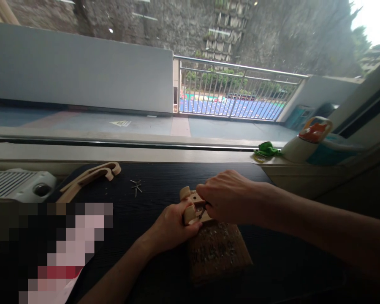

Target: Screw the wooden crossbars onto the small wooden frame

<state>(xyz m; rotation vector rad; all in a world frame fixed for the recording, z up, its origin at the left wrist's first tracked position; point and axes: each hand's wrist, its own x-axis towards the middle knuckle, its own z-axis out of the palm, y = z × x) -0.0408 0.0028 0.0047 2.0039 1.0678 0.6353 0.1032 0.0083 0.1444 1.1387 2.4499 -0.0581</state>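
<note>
A small pale wooden piece (190, 202) with a hole in it rests on the far edge of a brown board (218, 251) that lies on the black ribbed mat (152, 190). My left hand (172, 228) is closed around the near side of the wooden piece, thumb on top. My right hand (229, 196) is curled over the piece from the right; its fingertips pinch something small and dark against the wood, too hidden to name.
A curved wooden part (88, 177) lies at the mat's far left, with a few thin nails (136, 186) beside it. A white appliance (19, 183) sits at left. On the window sill stand a green object (267, 149) and a white jug (307, 141).
</note>
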